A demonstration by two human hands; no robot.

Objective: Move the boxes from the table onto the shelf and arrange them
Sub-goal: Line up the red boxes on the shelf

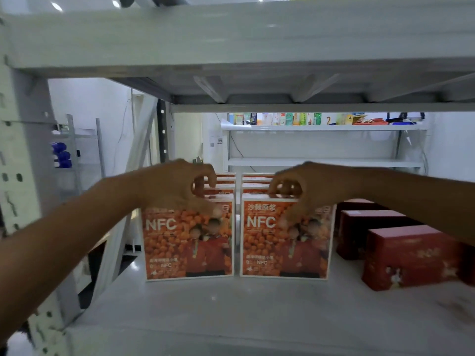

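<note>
The left hand (pixel 177 186) pinched the top edge of the left orange box (pixel 180 247), the right hand (pixel 298 188) the right orange box (pixel 277 247), both upright on the shelf (pixel 231 317). Small, even nudges would probably best square their fronts without tipping them.

Two rows of orange NFC boxes (pixel 189 240) are counted side by side at the middle of the shelf (pixel 231 312). One front box is plainly shown in each row, and at least three more tops are made out behind each, the exact number being blurred and partly covered by two hands, the left hand (pixel 177 186) and the right hand (pixel 303 186). Three dark red boxes (pixel 411 255) are counted in a line toward the shelf's right edge, and the small cartons (pixel 290 118) lined up on a far rack are too small to be counted.
</note>
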